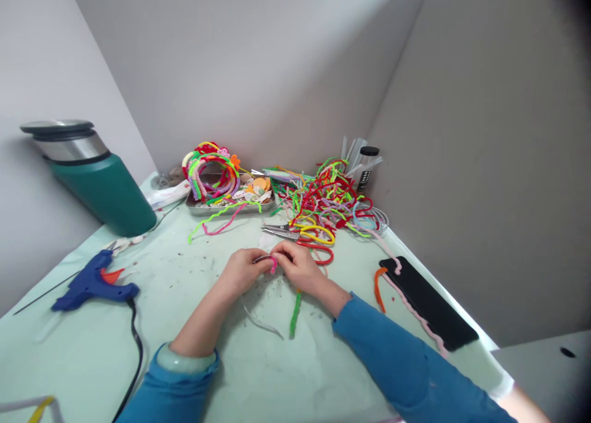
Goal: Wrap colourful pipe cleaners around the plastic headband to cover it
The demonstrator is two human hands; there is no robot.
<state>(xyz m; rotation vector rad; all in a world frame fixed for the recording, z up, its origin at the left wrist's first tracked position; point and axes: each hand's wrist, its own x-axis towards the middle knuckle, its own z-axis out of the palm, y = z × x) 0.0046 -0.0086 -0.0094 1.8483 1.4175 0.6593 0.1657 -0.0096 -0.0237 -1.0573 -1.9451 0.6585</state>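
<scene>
Pinching pink pipe cleaner

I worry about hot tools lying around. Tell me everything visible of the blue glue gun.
The glue gun has a blue, plastic-looking body with an orange part near its middle. It lies on its side on the pale green table, on the left. A black cord runs from its handle end toward the near edge. Nothing but the table touches it.
</scene>
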